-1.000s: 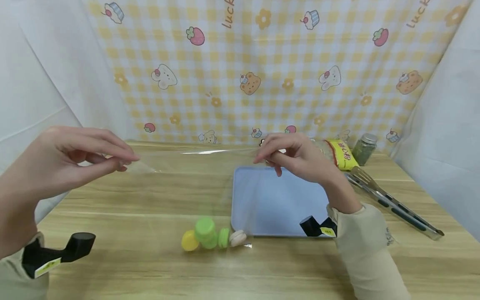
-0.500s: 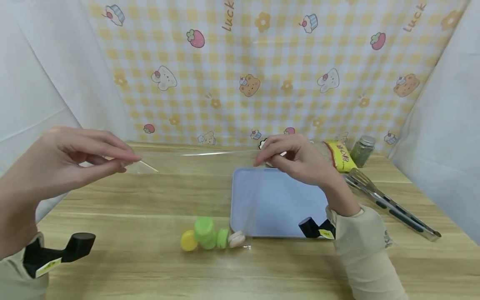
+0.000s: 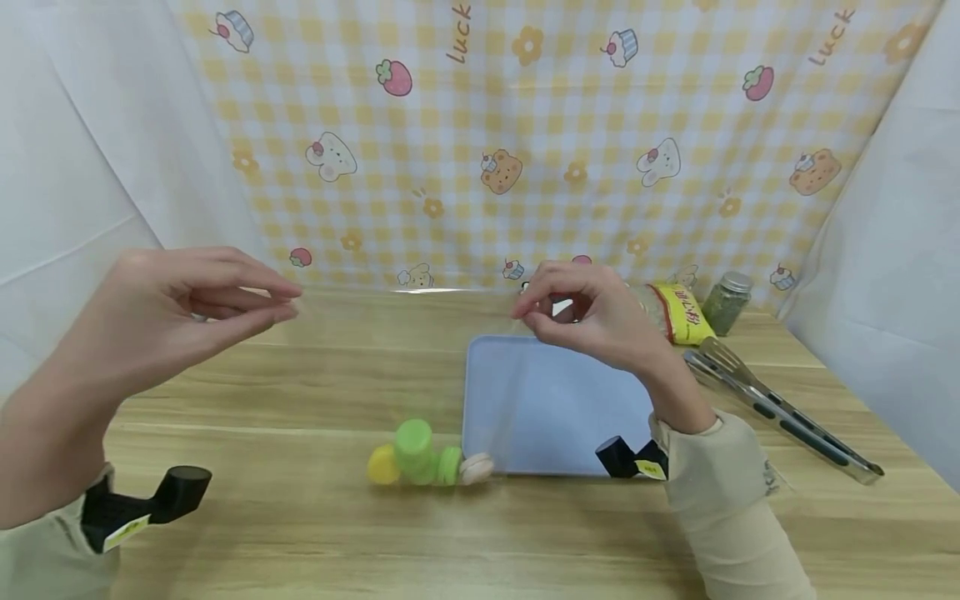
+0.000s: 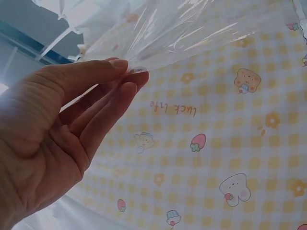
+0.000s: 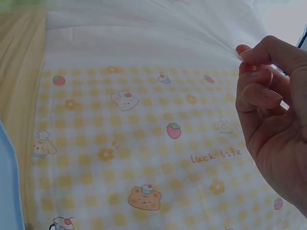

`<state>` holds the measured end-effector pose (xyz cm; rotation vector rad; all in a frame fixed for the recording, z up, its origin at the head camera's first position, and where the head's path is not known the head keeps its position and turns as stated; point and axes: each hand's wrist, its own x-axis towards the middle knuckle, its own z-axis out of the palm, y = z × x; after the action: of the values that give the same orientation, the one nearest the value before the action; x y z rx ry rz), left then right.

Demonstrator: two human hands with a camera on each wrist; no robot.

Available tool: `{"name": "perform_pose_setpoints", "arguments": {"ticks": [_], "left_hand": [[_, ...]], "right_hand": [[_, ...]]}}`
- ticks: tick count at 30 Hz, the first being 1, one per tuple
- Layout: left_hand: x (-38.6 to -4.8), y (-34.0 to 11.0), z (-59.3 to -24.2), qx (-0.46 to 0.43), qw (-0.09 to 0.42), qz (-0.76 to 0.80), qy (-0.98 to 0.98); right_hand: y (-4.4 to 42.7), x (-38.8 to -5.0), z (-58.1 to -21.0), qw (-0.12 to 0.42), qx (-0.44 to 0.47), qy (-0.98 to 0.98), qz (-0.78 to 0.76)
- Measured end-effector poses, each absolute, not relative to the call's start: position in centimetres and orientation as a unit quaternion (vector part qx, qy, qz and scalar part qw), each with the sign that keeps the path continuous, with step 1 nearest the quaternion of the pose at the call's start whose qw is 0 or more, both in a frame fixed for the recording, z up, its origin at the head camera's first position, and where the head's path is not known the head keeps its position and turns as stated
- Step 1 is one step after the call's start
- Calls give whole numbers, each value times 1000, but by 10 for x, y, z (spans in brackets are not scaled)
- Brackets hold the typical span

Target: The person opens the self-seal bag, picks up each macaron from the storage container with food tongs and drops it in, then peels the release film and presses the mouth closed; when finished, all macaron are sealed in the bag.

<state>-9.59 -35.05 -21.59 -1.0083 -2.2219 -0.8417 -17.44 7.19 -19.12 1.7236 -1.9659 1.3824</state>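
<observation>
A sheet-like clear plastic bag (image 3: 423,291) is stretched between my two hands. My left hand (image 3: 187,308) pinches its upper left corner between thumb and fingertips; in the left wrist view, the crinkled plastic (image 4: 168,28) runs from that pinch. My right hand (image 3: 585,312) pinches the upper right corner, other fingers curled. Along the bag's lower part sit macarons: a yellow one (image 3: 383,465), green ones (image 3: 413,442) bunched together, and a whitish one (image 3: 476,469). They appear to be inside the bag. Whether its bottom touches the table I cannot tell.
A light blue tray (image 3: 570,408) lies behind the bag, right of centre. At the far right stand a yellow-labelled packet (image 3: 684,312) and a jar of green flakes (image 3: 727,303). Metal tongs (image 3: 787,425) lie on the wooden table (image 3: 262,533). A patterned cloth (image 3: 465,125) hangs behind.
My left hand has shifted right, towards the right hand, and its fingers look straighter. The macarons have moved up and slightly right. My right hand has barely moved.
</observation>
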Motion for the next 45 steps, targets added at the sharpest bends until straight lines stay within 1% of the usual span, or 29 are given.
{"name": "perform_pose_setpoints", "arguments": {"ticks": [2,4,6,7,8,9,11,14,15,17,21,24,27,29,33,35,38,42,45], "left_hand": [[-76,-318,-196,-357,290,-328,-825],[-60,-295,-182,-330,304,-326,-832],[-49,-280,-172,-299,310,-330,-840],[-47,-275,-169,-282,303,-341,-844],[-44,-272,-166,-259,299,-338,-854],[-43,-269,-164,-242,292,-342,-860],[-43,-268,-164,-215,274,-357,-867],[-44,-268,-165,-193,260,-373,-869],[-44,-267,-166,-193,258,-372,-870],[-43,-264,-166,-192,258,-365,-874],[-38,-256,-164,-185,258,-349,-881],[-35,-255,-163,-175,262,-344,-885],[-35,-258,-165,-172,265,-340,-886],[-35,-260,-165,-177,264,-339,-885],[-35,-259,-163,-179,259,-331,-890],[-34,-259,-161,-180,249,-340,-889],[-33,-261,-160,-182,238,-356,-885],[-32,-269,-161,-189,236,-376,-876],[-35,-274,-162,-197,232,-380,-873]], "right_hand": [[72,-176,-192,73,583,-644,490],[74,-178,-192,34,584,-599,546],[79,-182,-191,-3,574,-532,623],[83,-183,-190,-14,567,-498,656],[88,-185,-188,-18,558,-473,681],[92,-186,-185,-6,551,-462,694],[99,-184,-178,40,537,-485,689],[96,-172,-169,99,537,-584,600],[89,-166,-165,110,542,-620,556],[67,-151,-156,111,566,-677,457],[-1,-120,-132,61,592,-768,237],[-49,-105,-118,20,587,-802,107],[-77,-101,-113,11,587,-808,58],[-86,-104,-113,20,589,-806,54],[-87,-111,-117,23,600,-795,81],[-84,-115,-119,3,603,-791,105],[-72,-121,-124,-42,592,-790,153],[-46,-134,-129,-93,598,-775,182],[-21,-145,-135,-95,610,-768,170]]}}
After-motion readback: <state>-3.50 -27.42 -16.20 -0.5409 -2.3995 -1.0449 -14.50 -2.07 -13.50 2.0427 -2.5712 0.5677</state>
